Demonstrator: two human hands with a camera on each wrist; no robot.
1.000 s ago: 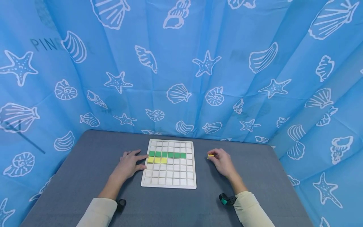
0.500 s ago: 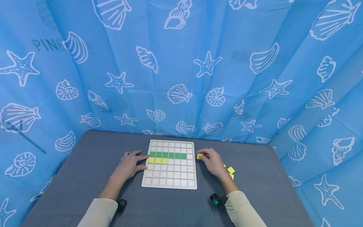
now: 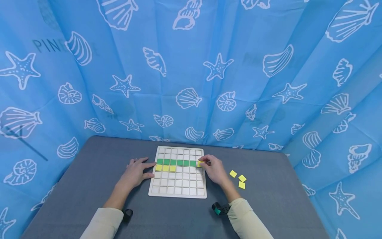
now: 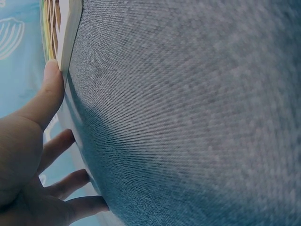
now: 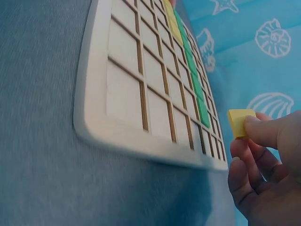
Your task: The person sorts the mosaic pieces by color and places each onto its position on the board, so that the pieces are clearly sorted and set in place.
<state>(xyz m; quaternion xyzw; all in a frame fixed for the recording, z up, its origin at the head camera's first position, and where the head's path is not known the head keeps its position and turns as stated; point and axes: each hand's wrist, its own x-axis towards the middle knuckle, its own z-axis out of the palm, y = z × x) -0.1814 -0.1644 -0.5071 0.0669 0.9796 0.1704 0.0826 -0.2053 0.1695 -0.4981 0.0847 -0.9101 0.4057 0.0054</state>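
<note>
A white wooden grid board (image 3: pixel 182 192) lies on the table. One row of it holds several green tiles (image 3: pixel 179 163), and the row just nearer has three yellow tiles (image 3: pixel 165 168) at its left end. My right hand (image 3: pixel 215 171) pinches a yellow tile (image 5: pixel 241 122) between thumb and fingers, just above the board's right edge by the end of the green row. My left hand (image 3: pixel 135 173) rests at the board's left edge, its thumb and index finger touching the rim with the fingers spread. In the left wrist view the thumb (image 4: pixel 51 77) presses against the board's side.
Several loose yellow tiles (image 3: pixel 242 185) lie on the grey cloth-covered table (image 3: pixel 179 219) to the right of the board. A blue curtain (image 3: pixel 191 66) with white shell prints hangs behind and along the sides. Each wrist wears a black band (image 3: pixel 220 209).
My right hand has moved left with the yellow tile, from over the table to the board's right edge. This uncovers the loose tiles. My left hand has stayed in place.
</note>
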